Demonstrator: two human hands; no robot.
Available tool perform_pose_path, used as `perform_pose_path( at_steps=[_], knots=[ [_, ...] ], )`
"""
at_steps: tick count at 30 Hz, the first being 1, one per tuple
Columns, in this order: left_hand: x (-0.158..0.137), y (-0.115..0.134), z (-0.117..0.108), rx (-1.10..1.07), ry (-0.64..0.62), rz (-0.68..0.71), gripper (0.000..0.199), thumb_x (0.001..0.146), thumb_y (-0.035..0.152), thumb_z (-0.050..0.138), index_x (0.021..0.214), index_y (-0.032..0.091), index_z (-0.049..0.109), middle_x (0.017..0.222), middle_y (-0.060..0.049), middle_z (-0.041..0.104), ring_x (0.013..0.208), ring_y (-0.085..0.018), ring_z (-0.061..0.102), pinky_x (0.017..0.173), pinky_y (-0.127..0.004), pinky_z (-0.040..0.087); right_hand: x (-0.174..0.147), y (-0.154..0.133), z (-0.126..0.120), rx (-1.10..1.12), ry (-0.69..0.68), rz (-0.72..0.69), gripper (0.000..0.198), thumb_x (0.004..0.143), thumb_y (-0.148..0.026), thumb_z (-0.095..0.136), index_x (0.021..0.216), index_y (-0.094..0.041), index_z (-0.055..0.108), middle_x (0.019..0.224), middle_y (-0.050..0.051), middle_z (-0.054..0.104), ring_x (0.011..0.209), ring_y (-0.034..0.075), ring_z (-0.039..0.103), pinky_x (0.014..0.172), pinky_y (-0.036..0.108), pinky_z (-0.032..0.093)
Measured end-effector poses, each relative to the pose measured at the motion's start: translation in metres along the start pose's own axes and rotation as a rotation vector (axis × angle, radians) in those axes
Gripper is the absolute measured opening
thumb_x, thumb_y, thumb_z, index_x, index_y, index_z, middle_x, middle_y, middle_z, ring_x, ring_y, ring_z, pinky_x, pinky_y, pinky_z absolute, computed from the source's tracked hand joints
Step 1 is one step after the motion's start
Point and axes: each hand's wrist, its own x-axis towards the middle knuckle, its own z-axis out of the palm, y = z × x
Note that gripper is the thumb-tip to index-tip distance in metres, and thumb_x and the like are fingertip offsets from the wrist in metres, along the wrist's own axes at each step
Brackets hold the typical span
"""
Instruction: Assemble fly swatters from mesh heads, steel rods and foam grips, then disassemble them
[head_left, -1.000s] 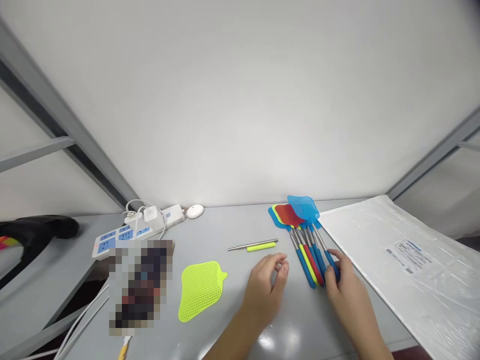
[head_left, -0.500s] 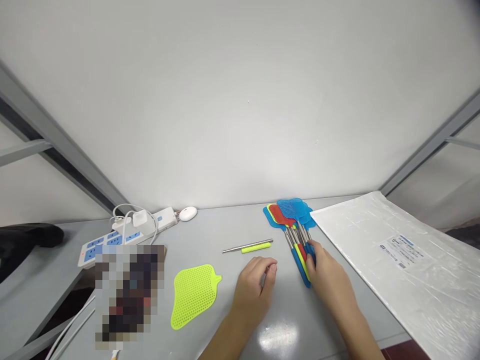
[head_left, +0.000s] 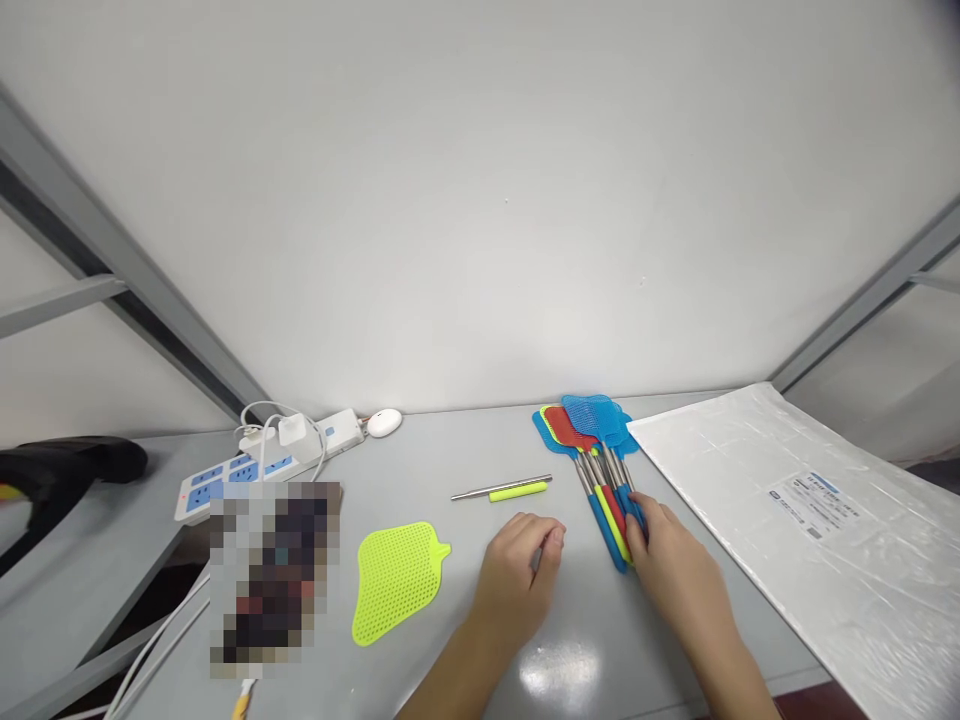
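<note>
Several fly swatters lie bunched toward the back right: blue heads (head_left: 596,418), a red head (head_left: 568,428) and a yellow-green edge show, with steel rods and coloured grips pointing toward me. My right hand (head_left: 667,560) is closed at the blue grips on the bunch's right side; its palm hides their ends. My left hand (head_left: 521,570) rests on the table, loosely curled, with nothing visible in it. Beyond it lie a thin steel rod (head_left: 480,492) and a yellow-green grip (head_left: 517,491) side by side. Left of it is a loose yellow-green swatter head (head_left: 397,580).
A white plastic-wrapped flat package (head_left: 735,450) with a label covers the table's right side. At the left are a power strip (head_left: 202,492) with plugs and cables, a white rounded object (head_left: 385,423) and a pixelated item (head_left: 277,580). A white wall (head_left: 480,250) stands behind.
The whole view has shifted slightly. My right hand has slid a little toward the near ends of the swatter grips, uncovering more of them. The left hand stays curled in place.
</note>
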Motion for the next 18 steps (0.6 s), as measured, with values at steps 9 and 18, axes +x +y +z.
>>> perform_pose_path(
  at_steps=[9,18],
  knots=[
    [-0.001,0.001,-0.001,0.081,-0.003,0.036,0.026,0.1,0.025,0.038,0.085,0.021,0.06,0.076,-0.001,0.061,0.074,-0.015,0.055,0.07,-0.028,0.043,-0.007,0.008,-0.001,0.01,0.026,-0.037,0.038,0.096,-0.036,0.033,0.126,-0.022,0.052,0.117,0.009,0.064,0.086,0.024,0.065,0.06,0.032,0.038],
    [-0.004,-0.001,0.001,0.367,0.083,-0.017,0.027,0.089,0.016,0.052,0.115,0.021,0.058,0.112,-0.006,0.065,0.109,-0.028,0.05,0.088,-0.044,0.039,0.019,-0.056,0.003,0.058,0.071,-0.359,0.035,0.099,-0.034,0.033,0.123,-0.021,0.054,0.117,0.01,0.06,0.093,0.022,0.063,0.066,0.03,0.041]
  ],
)
